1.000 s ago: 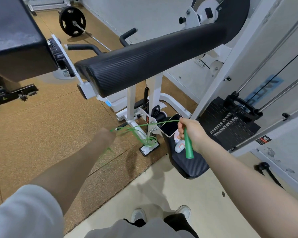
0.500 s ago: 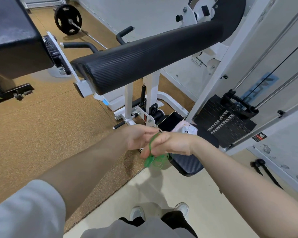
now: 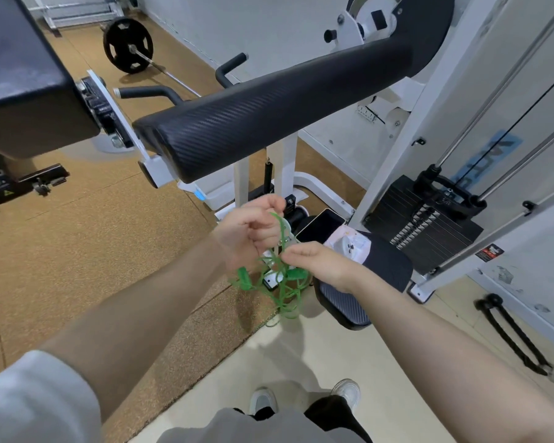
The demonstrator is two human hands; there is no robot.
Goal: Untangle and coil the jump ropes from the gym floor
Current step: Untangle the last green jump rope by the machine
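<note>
A thin green jump rope [image 3: 283,287] hangs in a loose bunch of loops between my two hands, in front of the black seat pad. My left hand [image 3: 250,231] grips the cord with curled fingers, and a strand runs up over them. Just right of it and a little lower, my right hand [image 3: 314,262] pinches the cord; one green handle [image 3: 296,274] shows under it. The other green handle [image 3: 244,278] dangles below my left wrist. The lowest loops hang above the floor.
A long black padded arm [image 3: 285,113] of a white gym machine crosses just above my hands. A phone [image 3: 320,225] and a white item lie on the seat pad [image 3: 381,266]. The weight stack [image 3: 426,222] stands to the right, a barbell plate [image 3: 127,44] far left, a black strap [image 3: 512,337] on the floor right.
My hands came together from a wide stretch of the cord and now hold it bunched. The loops have dropped lower and one handle has swung out under my left wrist.
</note>
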